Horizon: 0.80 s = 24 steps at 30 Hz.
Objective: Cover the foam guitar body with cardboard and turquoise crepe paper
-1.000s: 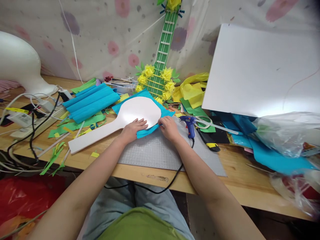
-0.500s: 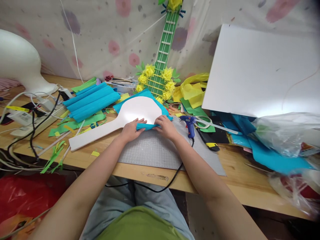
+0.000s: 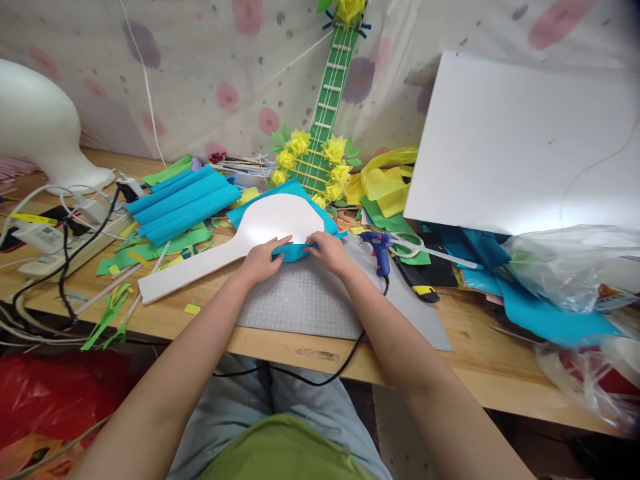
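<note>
A white guitar-shaped board lies on a sheet of blue crepe paper, its long neck pointing left toward me. Along the near edge of the round body, my left hand grips the paper's turned-up edge between thumb and fingers. My right hand pinches the same edge at its right end, with fingertips at the board's rim. Between the hands the blue paper stands up against the board. More of the sheet shows beyond the board's far side.
A grey cutting mat lies beneath. To the right are a blue glue gun, a utility knife and white-handled scissors. Behind stands a green paper guitar with yellow flowers. Folded blue paper and a power strip are left.
The blue paper edge between my hands has gone from a narrow flat roll to a wider, curved fold against the board. My hands have shifted only slightly.
</note>
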Motion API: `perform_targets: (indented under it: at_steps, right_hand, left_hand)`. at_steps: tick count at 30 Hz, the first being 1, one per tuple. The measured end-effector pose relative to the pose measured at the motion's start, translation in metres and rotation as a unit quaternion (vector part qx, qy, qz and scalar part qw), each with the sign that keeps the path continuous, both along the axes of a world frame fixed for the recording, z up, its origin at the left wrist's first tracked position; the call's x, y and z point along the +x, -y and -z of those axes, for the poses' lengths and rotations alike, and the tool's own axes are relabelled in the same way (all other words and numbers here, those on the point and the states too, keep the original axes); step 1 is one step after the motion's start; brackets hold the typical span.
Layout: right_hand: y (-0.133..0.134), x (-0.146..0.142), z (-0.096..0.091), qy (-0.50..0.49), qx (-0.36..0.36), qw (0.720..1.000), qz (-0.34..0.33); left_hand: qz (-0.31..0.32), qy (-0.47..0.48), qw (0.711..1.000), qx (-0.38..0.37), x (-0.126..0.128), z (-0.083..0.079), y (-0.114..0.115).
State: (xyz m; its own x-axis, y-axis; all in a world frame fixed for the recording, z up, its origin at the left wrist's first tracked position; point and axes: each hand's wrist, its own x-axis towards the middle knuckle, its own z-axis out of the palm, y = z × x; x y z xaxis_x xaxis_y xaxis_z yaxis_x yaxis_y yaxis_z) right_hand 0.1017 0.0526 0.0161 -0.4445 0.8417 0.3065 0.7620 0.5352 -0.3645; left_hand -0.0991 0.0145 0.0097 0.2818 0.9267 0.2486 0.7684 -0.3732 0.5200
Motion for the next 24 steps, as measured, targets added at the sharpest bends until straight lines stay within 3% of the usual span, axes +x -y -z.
perform_targets:
  at_steps: [6,14,24]
  right_hand:
    - [0.0,-0.002,-0.002,0.017,0.0,1.0,0.014]
    - [0.0,-0.004,-0.002,0.016,-0.009,0.999,0.028]
    - [-0.002,-0.003,0.001,-0.005,-0.01,1.0,0.027]
  left_hand:
    - [-0.01,-0.012,1.0,-0.016,0.009,-0.009,0.0]
    - [-0.093,-0.056,0.993,0.042,0.019,0.004,-0.009]
    - [-0.07,-0.064,0.995,0.042,0.008,0.0,-0.019]
